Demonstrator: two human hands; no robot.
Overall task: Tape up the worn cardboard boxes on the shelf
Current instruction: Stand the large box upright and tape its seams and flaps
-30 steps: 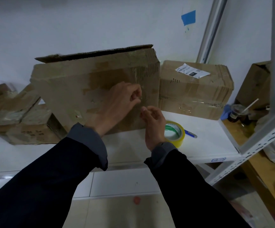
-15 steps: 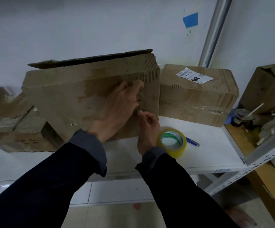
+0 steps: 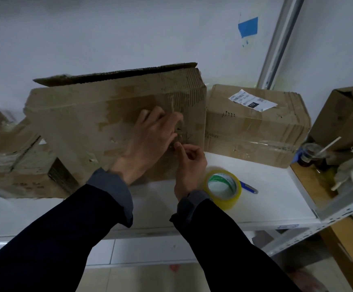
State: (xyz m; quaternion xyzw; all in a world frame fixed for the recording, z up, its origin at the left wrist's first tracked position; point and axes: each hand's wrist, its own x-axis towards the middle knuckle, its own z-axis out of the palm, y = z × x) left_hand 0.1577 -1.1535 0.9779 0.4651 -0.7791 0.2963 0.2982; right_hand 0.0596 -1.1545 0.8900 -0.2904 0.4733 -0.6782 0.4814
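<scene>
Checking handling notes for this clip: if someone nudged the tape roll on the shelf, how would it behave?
The tape roll lies flat on the white shelf, so it would probably slide, not roll. It looks stiff and light. The pen right beside it might get knocked.

Large worn cardboard box (image 3: 82,123) upright on white shelf (image 3: 266,186), top flap ajar, front scuffed, patched with tape; smaller labelled box (image 3: 255,131) just right, touching; yellow tape roll (image 3: 224,189) flat on shelf, in front of both.
</scene>
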